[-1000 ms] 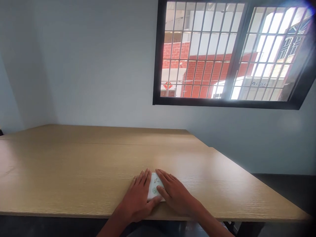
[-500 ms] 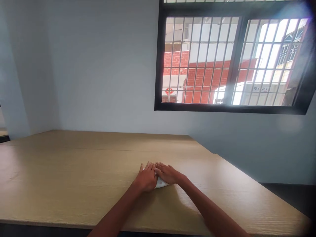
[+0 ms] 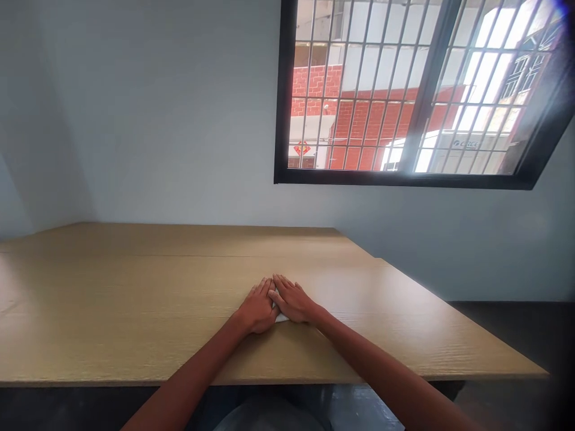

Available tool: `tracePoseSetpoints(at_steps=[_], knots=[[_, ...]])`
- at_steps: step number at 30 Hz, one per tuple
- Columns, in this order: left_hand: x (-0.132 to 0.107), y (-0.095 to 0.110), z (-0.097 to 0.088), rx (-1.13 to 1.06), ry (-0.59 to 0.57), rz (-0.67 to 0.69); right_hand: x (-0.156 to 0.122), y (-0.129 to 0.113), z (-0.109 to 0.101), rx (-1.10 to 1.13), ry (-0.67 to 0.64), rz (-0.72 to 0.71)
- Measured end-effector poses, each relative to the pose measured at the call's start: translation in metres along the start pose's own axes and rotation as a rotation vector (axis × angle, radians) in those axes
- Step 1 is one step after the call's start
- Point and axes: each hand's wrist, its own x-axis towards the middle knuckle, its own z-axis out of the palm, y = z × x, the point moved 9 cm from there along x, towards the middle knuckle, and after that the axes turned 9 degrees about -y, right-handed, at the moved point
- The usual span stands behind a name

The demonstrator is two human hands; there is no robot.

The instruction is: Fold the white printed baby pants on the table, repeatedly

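Note:
On the wood-grain table (image 3: 148,311), my left hand (image 3: 259,308) and my right hand (image 3: 291,300) lie flat, side by side, with fingers stretched forward. Their thumbs and inner edges meet, the right thumb lying over the left hand's edge. Both palms press on a flat white piece (image 3: 282,318), mostly hidden under them. Only a small part shows between the wrists and in the gap by the thumbs. Whether it is dough or a folded cloth I cannot tell.
The table's front edge (image 3: 112,383) runs just before my body, and its right edge slants away toward the wall (image 3: 179,120). A faint seam crosses the tabletop toward the back. Above it at the right is a barred window (image 3: 359,177) with a black frame.
The camera has tilted down, so the window sits higher and more of the front edge shows. My hands stay together on the white piece, less of which is visible now.

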Motion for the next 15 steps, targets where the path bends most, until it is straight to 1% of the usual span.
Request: tracePoseSetpoints(at_steps=[6, 10, 15], knots=[[-0.008, -0.003, -0.002, 0.015, 0.021, -0.011, -0.001, 0.004, 0.001, 0.011, -0.043, -0.01], [-0.018, -0.015, -0.001, -0.024, 0.003, -0.096, -0.012, 0.01, 0.001, -0.007, -0.068, -0.01], [-0.03, -0.024, -0.003, -0.016, 0.026, -0.212, -0.033, 0.031, -0.001, -0.029, -0.062, 0.029]])
